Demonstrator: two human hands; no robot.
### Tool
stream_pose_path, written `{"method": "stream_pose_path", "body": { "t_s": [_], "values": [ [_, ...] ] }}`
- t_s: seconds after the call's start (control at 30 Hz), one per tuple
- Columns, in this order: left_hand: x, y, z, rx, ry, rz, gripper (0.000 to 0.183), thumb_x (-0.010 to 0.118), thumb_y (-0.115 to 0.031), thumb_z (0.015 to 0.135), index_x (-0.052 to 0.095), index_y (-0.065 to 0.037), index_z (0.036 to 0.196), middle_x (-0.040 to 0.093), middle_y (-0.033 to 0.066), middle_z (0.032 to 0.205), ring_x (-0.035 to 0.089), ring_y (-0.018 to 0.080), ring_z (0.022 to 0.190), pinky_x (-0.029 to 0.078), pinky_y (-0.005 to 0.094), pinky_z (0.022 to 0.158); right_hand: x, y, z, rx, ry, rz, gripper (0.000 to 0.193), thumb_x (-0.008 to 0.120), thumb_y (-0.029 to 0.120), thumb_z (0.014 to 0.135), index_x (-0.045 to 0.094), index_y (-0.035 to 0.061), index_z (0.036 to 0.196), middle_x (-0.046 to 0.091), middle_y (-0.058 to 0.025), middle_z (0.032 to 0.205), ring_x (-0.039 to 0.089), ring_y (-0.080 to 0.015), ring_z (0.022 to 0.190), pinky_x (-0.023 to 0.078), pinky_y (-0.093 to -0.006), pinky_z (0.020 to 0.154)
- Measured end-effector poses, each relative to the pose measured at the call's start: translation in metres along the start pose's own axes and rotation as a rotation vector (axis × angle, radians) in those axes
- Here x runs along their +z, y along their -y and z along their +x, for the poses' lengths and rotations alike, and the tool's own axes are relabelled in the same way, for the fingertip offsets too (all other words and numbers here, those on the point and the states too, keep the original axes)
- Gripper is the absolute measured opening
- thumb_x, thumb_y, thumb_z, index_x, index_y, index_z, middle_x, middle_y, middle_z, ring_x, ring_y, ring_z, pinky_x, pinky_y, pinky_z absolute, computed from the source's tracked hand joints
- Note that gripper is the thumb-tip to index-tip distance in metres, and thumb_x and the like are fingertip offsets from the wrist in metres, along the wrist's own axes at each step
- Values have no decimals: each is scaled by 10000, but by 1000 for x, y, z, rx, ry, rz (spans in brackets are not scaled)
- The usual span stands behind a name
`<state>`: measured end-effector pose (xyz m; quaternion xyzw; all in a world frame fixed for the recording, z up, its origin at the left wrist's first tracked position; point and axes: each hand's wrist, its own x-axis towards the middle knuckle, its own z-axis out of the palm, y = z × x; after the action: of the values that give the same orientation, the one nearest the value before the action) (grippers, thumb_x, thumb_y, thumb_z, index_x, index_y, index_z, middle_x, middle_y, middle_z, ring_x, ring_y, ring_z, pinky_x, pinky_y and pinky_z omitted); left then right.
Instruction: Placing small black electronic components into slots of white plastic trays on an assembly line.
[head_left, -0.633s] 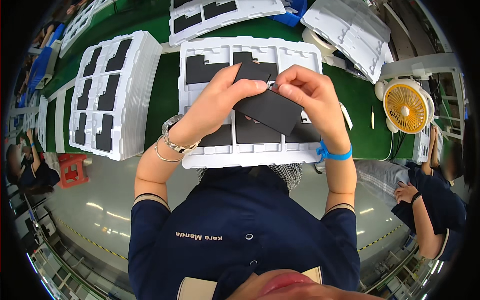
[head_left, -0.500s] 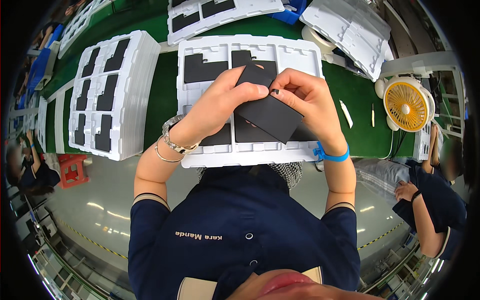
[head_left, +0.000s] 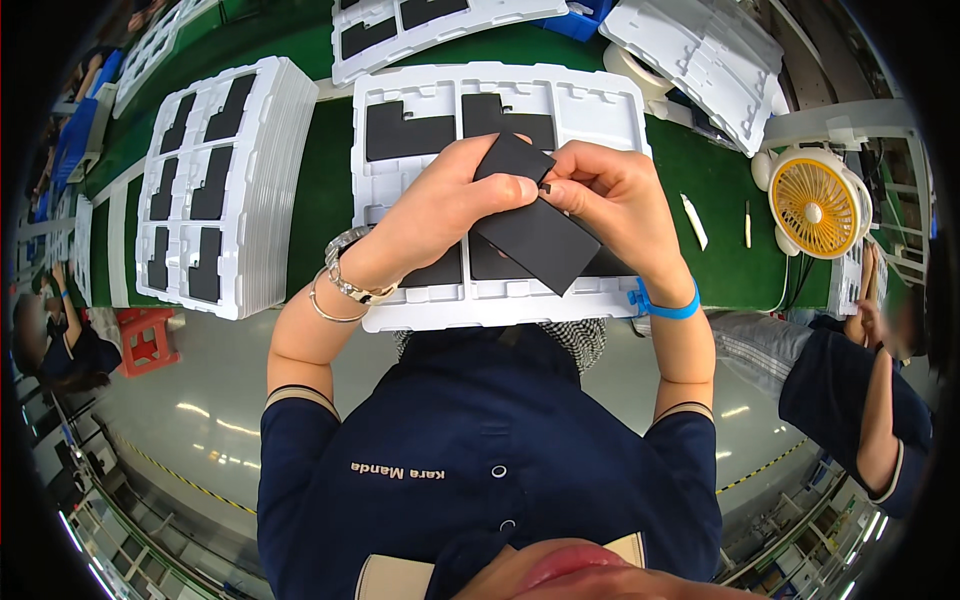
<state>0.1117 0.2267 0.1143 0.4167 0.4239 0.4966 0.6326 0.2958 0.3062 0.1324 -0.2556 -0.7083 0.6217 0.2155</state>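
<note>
Over a white moulded tray (head_left: 600, 108) I hold up a flat black L-shaped piece (head_left: 542, 246), tilted. My left hand (head_left: 455, 192) grips its upper arm, thumb lying across the front face. At the inner corner of the piece, my right hand (head_left: 612, 200) pinches with thumb and forefinger at a small dark tab (head_left: 546, 188). More black L-shaped pieces (head_left: 410, 138) lie in the tray's compartments below. The top right compartment holds no piece. My hands and the held piece partly cover the lower row.
A tall stack of white trays (head_left: 270, 190) with black pieces stands to the left on the green table (head_left: 325, 180). To the right are a white tube (head_left: 694, 222), a thin pen-like tool (head_left: 747, 224) and a yellow-white fan (head_left: 815, 205). Clear plastic trays (head_left: 695, 60) lean at the far right.
The held piece has turned slightly, its lower end moving nearer to me. Both hands keep their grip. The person at the right has shifted, an arm now raised.
</note>
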Motion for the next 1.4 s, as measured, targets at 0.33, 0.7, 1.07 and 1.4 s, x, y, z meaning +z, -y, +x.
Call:
{"method": "stream_pose_path", "body": {
  "t_s": [0.33, 0.7, 1.07, 1.4],
  "values": [
    [-1, 7, 1, 69, -25, 110, 231, 586, -224, 856, 575, -3, 923, 565, 8, 829, 488, 85, 759, 433, 248, 694, 8, -8, -3, -186, -119, -367, 104, 677, 95, 867, 651, -3, 841, 649, -73, 671, 609, -121, 599, 480, -255, 570],
    [3, 8, 4, 264, -208, 458, 207, 624, -195, 829, 516, -22, 866, 529, 53, 636, 488, 133, 579, 411, 304, 555, -1, 2, 0, -119, -124, -249, 139, 611, 108, 903, 654, -19, 939, 675, -64, 849, 629, -144, 775, 513, -299, 715],
    [6, 11, -1, 388, -312, 611, 207, 638, -174, 833, 521, -21, 910, 561, 55, 610, 538, 162, 522, 431, 295, 500, 17, -7, 2, -278, -261, -386, 75, 659, 41, 814, 631, -9, 863, 653, -73, 798, 631, -187, 728, 488, -291, 673],
    [6, 15, 2, 431, -329, 670, 243, 646, -181, 818, 515, -24, 949, 577, 107, 578, 599, 248, 487, 464, 341, 477, 18, -9, 6, -270, -270, -316, 74, 631, 13, 800, 608, -24, 860, 649, -85, 789, 634, -187, 725, 509, -305, 715]
  ]
}}
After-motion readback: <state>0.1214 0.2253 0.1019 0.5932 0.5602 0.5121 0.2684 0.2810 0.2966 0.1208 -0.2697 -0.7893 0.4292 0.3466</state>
